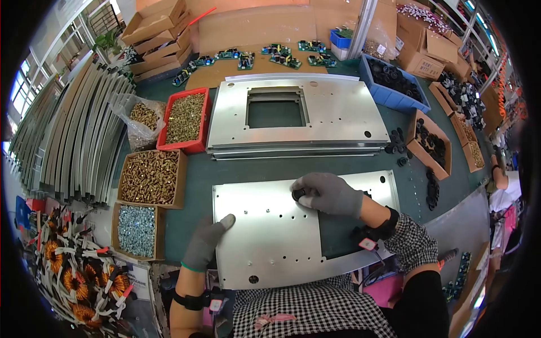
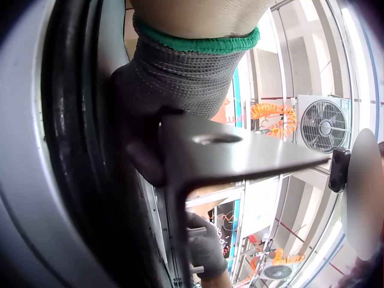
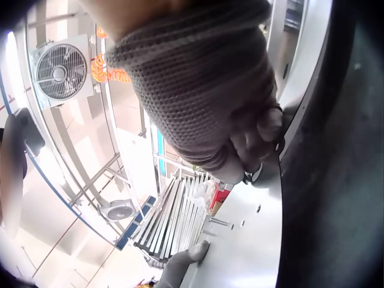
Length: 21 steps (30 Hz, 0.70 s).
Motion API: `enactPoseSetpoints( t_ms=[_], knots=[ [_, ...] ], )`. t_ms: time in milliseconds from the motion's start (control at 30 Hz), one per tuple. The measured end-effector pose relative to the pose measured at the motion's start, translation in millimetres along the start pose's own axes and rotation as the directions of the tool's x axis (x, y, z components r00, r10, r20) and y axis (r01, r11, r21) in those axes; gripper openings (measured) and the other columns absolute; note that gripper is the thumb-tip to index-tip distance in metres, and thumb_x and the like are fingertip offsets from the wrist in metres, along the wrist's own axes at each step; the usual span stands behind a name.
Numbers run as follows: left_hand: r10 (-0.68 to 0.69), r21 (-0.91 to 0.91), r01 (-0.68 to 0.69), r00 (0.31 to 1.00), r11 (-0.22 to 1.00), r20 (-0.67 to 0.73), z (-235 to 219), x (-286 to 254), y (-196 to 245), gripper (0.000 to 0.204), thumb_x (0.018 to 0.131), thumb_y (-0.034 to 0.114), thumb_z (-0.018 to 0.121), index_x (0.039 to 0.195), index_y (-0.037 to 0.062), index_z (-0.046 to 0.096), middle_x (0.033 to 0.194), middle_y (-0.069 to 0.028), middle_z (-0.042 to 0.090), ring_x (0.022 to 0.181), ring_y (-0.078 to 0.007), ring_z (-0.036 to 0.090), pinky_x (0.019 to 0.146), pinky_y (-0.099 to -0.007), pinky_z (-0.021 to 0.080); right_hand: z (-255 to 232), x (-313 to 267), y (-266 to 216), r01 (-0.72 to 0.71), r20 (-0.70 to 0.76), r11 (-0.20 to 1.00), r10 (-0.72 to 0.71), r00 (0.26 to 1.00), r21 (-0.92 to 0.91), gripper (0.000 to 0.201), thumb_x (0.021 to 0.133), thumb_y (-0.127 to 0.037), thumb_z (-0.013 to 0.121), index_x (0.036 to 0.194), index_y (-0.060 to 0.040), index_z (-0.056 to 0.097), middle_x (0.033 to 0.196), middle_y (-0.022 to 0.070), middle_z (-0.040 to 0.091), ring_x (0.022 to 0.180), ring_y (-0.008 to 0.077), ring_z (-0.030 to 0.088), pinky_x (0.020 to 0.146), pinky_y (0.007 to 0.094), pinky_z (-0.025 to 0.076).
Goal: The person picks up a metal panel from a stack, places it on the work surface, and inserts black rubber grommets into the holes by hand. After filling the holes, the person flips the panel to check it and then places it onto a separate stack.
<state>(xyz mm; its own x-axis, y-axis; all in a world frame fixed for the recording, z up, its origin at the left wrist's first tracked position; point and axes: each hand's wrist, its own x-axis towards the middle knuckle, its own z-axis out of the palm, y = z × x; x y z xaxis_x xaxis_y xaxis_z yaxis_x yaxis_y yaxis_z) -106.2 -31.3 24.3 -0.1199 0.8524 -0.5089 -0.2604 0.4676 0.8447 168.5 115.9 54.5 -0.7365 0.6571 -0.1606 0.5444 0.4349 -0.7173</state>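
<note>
A flat, bright aluminium panel with a rectangular notch (image 1: 270, 225) lies near the front edge of the green bench (image 1: 169, 236), its long side parallel to that edge. The gloved right hand (image 1: 329, 194) is curled round a small black rubber grommet (image 1: 297, 195), pressing it down on the panel close to its far edge, just left of the notch. In the right wrist view the fingertips (image 3: 264, 129) pinch something dark against the sheet, though the part itself is mostly hidden there. The gloved left hand (image 1: 205, 242) holds the panel's left edge, fingers curled under and thumb on top, steadying it.

As a judgement, the work on this panel looks early: most of the small drilled holes across its face appear unfilled, and only the one grommet is being seated. The panel is clean and unscratched, with a larger round hole near its front left corner.

Behind it, toward the far edge, rests a stack of larger silver panels with a square window (image 1: 293, 118); loose black grommets (image 1: 433, 188) lie by the right edge.
</note>
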Motion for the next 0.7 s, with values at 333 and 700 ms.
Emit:
enactPoseSetpoints(
  t_ms=[333, 700],
  knots=[
    [0.021, -0.003, -0.021, 0.999, 1.000, 0.026, 1.7, 1.2, 2.4, 0.047, 0.086, 0.025, 0.066, 0.123, -0.0027, 0.055, 0.105, -0.0120, 0.065, 0.089, -0.0198, 0.064, 0.078, -0.0325, 0.052, -0.9, 0.7, 15.0, 0.142, -0.029, 0.990, -0.142, 0.989, -0.005, 0.033, 0.082, -0.022, 0.063, 0.110, -0.0048, 0.063, 0.096, 0.0129, 0.064, 0.091, 0.0286, 0.062, 0.081, 0.0373, 0.049],
    [0.029, 0.135, -0.032, 0.999, 0.990, 0.024, 2.4, 1.7, 5.5, 0.044, 0.088, 0.024, 0.065, 0.123, -0.0020, 0.056, 0.104, -0.0100, 0.065, 0.088, -0.0173, 0.063, 0.077, -0.0312, 0.051, 4.9, 5.2, 8.5, 0.223, 0.060, 0.890, -0.217, 0.974, -0.398, 0.021, 0.083, -0.018, 0.060, 0.100, -0.0066, 0.058, 0.093, 0.0110, 0.063, 0.087, 0.0309, 0.062, 0.078, 0.0406, 0.049]
  ],
)
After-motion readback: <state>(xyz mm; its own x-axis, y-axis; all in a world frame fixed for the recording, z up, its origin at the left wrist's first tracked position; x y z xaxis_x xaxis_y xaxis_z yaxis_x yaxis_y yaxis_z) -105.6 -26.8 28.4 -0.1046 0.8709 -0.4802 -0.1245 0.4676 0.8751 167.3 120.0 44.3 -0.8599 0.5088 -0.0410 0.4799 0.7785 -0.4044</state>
